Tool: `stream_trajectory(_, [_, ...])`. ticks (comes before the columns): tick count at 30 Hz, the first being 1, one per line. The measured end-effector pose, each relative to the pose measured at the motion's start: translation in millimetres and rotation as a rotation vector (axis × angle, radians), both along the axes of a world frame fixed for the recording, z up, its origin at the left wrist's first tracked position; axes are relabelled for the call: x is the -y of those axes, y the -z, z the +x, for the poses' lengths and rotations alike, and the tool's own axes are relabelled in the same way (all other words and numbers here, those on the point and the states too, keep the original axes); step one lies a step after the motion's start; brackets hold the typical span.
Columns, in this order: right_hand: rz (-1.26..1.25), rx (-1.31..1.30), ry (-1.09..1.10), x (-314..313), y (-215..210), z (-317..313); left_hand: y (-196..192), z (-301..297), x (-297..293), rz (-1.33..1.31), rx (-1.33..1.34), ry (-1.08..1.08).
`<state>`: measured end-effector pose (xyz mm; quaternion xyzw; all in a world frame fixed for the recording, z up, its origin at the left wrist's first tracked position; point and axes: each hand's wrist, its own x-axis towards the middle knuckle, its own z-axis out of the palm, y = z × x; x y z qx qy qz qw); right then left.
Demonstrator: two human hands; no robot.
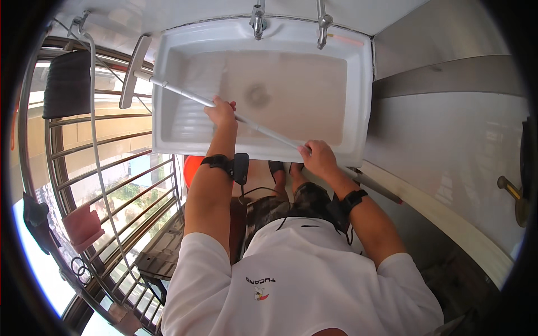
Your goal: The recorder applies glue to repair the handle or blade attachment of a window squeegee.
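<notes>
A long pale pole with a flat mop head (135, 71) lies slantwise across the front of a white sink (262, 149). Its flat head sticks out past the sink's left rim, near the window bars. My left hand (222, 112) is closed round the mop's pole (182, 93) over the ribbed left side of the basin. Closer to me, my right hand (319, 159) grips the same pole at the sink's front rim. The pole's lower end runs on beneath my right forearm. Cloudy, beige-looking water appears to stand in the basin, with a dark round drain spot.
Two metal taps (258, 22) jut from the wall above the sink. An orange-red bucket (193, 169) is partly hidden under its front left. Barred windows with a hanging black cloth (67, 84) and a pink cloth (83, 227) line the left. A door handle (510, 188) is at right.
</notes>
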<state>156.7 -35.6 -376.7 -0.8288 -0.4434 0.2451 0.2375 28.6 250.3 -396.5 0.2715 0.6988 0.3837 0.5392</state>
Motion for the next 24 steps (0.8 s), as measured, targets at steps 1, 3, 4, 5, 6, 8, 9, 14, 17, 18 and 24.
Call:
stream_trajectory(1, [-0.006, -0.009, -0.008, -4.6, -2.7, -0.9, 0.6, 2.3, 0.1, 0.016, -0.063, -0.020])
stream_trajectory(3, [-0.096, 0.002, -0.028, -12.1, -9.0, -2.2, 1.2, 4.9, -1.2, 0.024, -0.133, -0.048])
stream_trajectory(4, [-0.103, -0.003, -0.035, -15.2, -16.1, -4.9, 1.1, 5.8, -2.3, 0.019, -0.158, -0.044])
stream_trajectory(5, [0.001, 0.165, -0.061, -16.6, -23.1, -8.4, 0.6, 6.8, -2.8, 0.012, -0.181, -0.037])
stream_trajectory(6, [0.107, 0.332, -0.087, -19.1, -28.3, -10.9, -0.1, 6.6, -3.6, 0.004, -0.186, -0.042])
stream_trajectory(8, [0.120, 0.320, -0.109, -28.4, -34.1, -7.5, -1.6, 8.8, -4.5, -0.004, -0.155, -0.010])
stream_trajectory(9, [0.139, 0.312, -0.126, -33.7, -33.1, -5.3, -1.2, 10.5, -4.6, -0.011, -0.156, -0.011])
stream_trajectory(14, [0.023, -0.050, -0.170, -80.6, -14.7, -12.9, 22.5, -7.2, -14.1, -0.007, -0.299, -0.041])
stream_trajectory(17, [-0.101, -0.128, -0.193, -101.7, 3.4, -17.6, 13.1, 9.1, -7.1, -0.017, -0.366, -0.007])
stream_trajectory(18, [-0.119, -0.129, -0.229, -104.8, 8.2, -18.7, 7.0, 16.1, -5.8, -0.021, -0.363, -0.004])
stream_trajectory(24, [-0.196, -0.072, -0.187, -115.4, -1.8, -37.8, 2.7, 8.5, -7.5, -0.004, -0.372, -0.046])
